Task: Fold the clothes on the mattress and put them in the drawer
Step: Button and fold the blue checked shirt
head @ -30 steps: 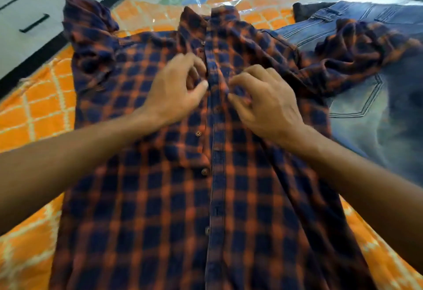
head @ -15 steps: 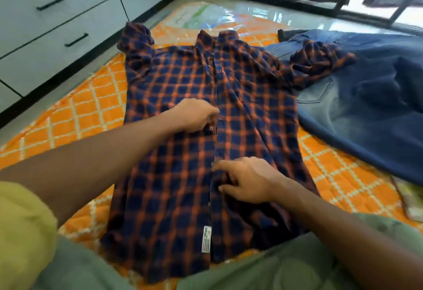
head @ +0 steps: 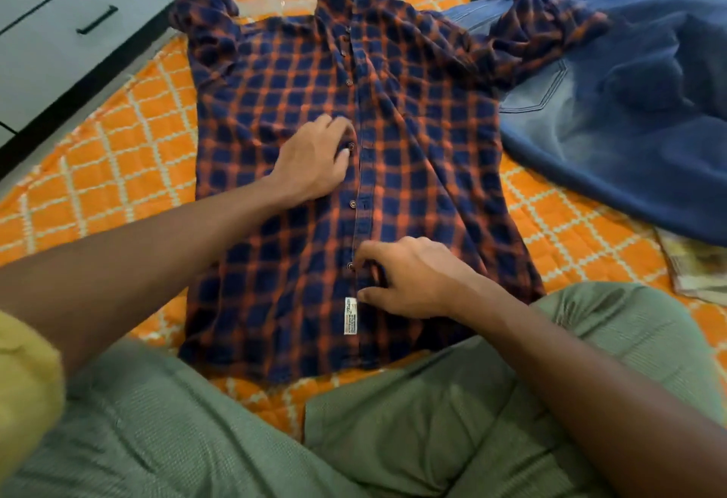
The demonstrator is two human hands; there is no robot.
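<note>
Orange quilted mattress (head: 118, 151) with a pale lattice pattern lay under me as I sat on it in green shorts (head: 393, 419). My left hand (head: 314, 161) rested on the blue-and-orange plaid shirt (head: 413, 135), fingers curled at a button on its placket. My right hand (head: 413, 279), nearer my lap, pinched the placket just above a white label (head: 350, 316). Spread flat beneath both hands, the shirt pointed its collar away from me. Beyond my right hand, blue jeans (head: 629, 124) lay under one sleeve. Beyond my left hand stood grey drawers (head: 59, 37) with black handles.
</note>
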